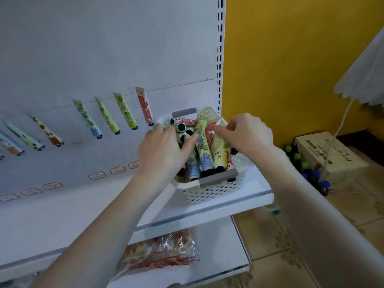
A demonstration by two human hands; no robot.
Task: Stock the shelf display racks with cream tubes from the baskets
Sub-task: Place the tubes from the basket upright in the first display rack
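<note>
Cream tubes (204, 154) heaped in white basket (209, 194) at right end of shelf (255, 190), left grip (162, 150) spread loose over them, fingers (190, 142) straight, right grip (249, 132) pinching crimped end of red-and-white tube (210, 126).

The cardboard box (311, 154) on the floor to your right carries the Latin lettering "Franziskaner", upside down from where you stand and crossed by a white cable (340, 125). A line of Chinese characters runs beside it on the box top, too small to read with certainty. The red-bordered price tags (97, 175) along the shelf in front of you bear print blurred past reading. In the basket (209, 194), a yellow tube (218, 148) shows a barcode and fine print, and a blue-labelled tube (205, 161) bears two characters; you can read neither.
</note>
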